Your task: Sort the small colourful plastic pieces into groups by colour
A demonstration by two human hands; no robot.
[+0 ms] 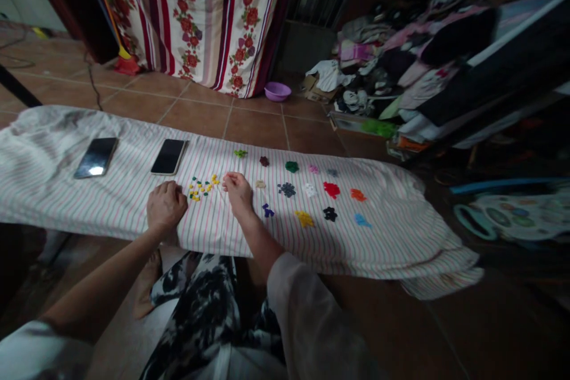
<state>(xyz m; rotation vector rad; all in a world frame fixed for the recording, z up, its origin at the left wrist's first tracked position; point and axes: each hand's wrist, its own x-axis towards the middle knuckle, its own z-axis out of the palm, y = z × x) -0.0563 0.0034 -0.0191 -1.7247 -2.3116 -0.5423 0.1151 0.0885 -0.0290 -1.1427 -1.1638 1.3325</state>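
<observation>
My left hand (167, 205) rests on the striped cloth with its fingers curled in. What they hold, if anything, is hidden. Just right of it lies a loose mix of small yellow and dark green pieces (200, 189). My right hand (238, 191) is closed in a pinch at the right side of that mix, beside a small yellow cluster (215, 179). Whatever sits between its fingertips is too small to name. Close to the right hand are a beige pile (260, 184) and a dark blue pile (268, 211).
Sorted piles spread rightward, including grey (287, 190), red (331, 190), yellow (304, 218) and black (330, 214). Two phones (169, 157) lie on the left of the striped cloth (392, 249). Beyond are a purple basin (277, 91), a floral curtain (205, 18) and heaped clothes (401, 53).
</observation>
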